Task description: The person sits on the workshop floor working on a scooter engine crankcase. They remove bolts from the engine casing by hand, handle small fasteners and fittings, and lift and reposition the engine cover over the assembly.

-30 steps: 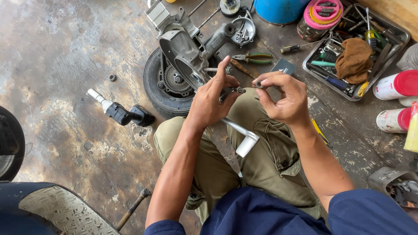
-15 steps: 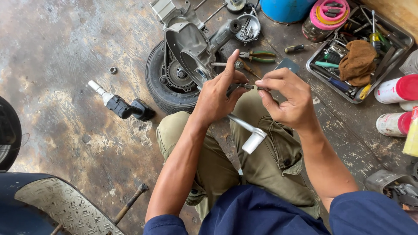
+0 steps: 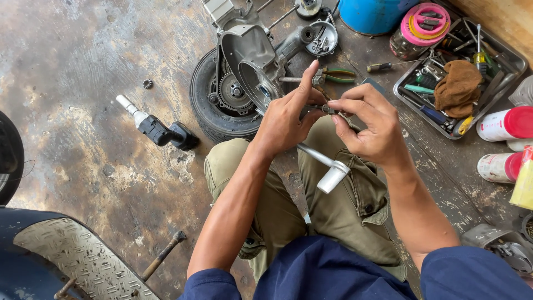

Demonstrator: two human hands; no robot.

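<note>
small dark metal part (image 3: 327, 109) is being pinched between both hands, above the person's knees and just in front of the engine casing (image 3: 250, 61); what kind of part it is cannot be told. the left hand (image 3: 288, 114) is clenching around it from the left with the forefinger pointing up, while the right hand (image 3: 372, 125) is gripping its other end with thumb and fingertips. a chrome t-handle socket wrench (image 3: 327, 166) is hanging below the left hand, but whether that hand is holding its shaft is hidden. doing this well probably means keeping the little piece low over the lap, so a slip is dropping it on cloth rather than on the stained concrete floor (image 3: 83, 139), and turning with the fingertips while the other hand is bracing. beyond the casing a small wheel (image 3: 208, 105) is lying flat, with green-handled pliers (image 3: 333, 75) just beside the fingers. at the far right a metal tray (image 3: 513, 64) is carrying tools and a brown rag (image 3: 458, 86); behind it a clear jar with a pink lid (image 3: 422, 25) is standing beside a blue drum (image 3: 372, 14). two white spray cans with red caps (image 3: 505, 125) are lying near the right edge, next to a yellow packet (image 3: 524, 183).
</note>
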